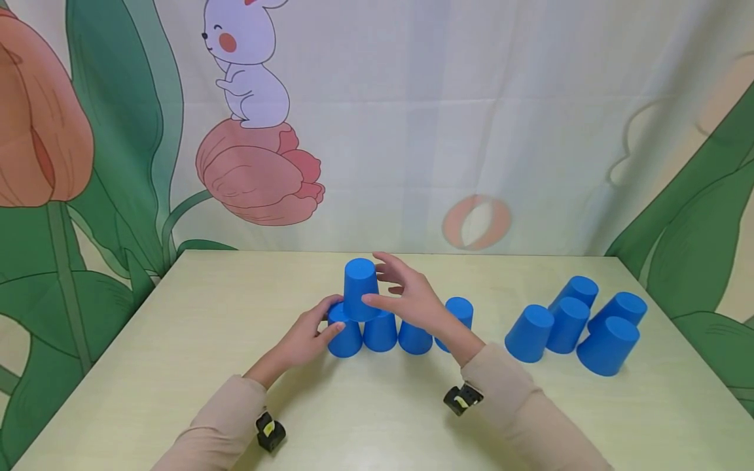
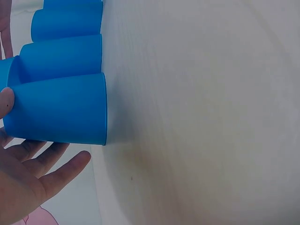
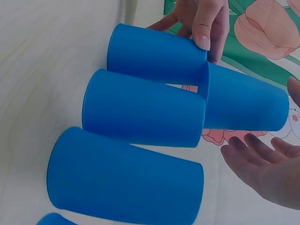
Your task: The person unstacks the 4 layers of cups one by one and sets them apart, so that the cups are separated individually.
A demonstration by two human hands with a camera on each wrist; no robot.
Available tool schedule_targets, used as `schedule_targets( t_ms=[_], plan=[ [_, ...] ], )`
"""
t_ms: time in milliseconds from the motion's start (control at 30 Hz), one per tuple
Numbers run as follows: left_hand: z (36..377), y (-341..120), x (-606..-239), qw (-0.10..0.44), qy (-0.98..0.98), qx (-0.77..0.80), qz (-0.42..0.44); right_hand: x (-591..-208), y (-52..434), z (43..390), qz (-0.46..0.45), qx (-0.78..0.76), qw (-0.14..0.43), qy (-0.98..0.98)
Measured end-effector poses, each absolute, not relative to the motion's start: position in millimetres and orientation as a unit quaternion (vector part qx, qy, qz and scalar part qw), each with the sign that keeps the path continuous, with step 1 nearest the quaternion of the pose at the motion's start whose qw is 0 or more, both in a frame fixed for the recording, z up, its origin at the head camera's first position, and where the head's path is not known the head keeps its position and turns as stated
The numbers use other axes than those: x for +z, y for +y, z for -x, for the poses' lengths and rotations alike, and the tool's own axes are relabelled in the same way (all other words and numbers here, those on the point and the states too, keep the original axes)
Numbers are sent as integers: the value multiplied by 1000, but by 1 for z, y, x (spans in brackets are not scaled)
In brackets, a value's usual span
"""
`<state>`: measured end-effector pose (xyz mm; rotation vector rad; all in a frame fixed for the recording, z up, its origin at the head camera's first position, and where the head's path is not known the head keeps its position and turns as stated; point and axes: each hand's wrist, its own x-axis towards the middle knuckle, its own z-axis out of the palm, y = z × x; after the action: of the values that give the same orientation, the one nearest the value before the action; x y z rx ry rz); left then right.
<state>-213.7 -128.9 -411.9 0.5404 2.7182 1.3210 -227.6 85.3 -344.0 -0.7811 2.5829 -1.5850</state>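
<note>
An upside-down blue cup [image 1: 360,291] stands on top of the two leftmost cups of a row of blue cups. Around the row's left end cup [image 1: 345,337], my left hand [image 1: 303,337] holds with the thumb on the near side and the fingers behind. In the left wrist view, that end cup [image 2: 58,110] shows the thumb at its narrow upper end. Beside the upper cup [image 3: 246,98] in the right wrist view, my right hand [image 3: 269,171] has its fingers spread and apart from the cup's wall.
To the right, several more upside-down blue cups [image 1: 567,326] stand in a loose group on the pale table [image 1: 365,418]. The row's right end cup [image 1: 459,314] is partly behind my right forearm. A curtain [image 1: 377,163] printed with flowers and a rabbit hangs behind the table.
</note>
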Motion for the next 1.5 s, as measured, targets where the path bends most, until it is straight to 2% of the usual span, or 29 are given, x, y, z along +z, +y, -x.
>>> schedule_targets(
  t_ms=[800, 1500],
  plan=[
    [212, -129, -409, 30, 884, 425, -190, -355, 68, 233, 215, -511, 15, 832],
    [212, -129, -410, 24, 889, 419, -183, -342, 91, 209, 247, -520, 12, 818]
  ],
)
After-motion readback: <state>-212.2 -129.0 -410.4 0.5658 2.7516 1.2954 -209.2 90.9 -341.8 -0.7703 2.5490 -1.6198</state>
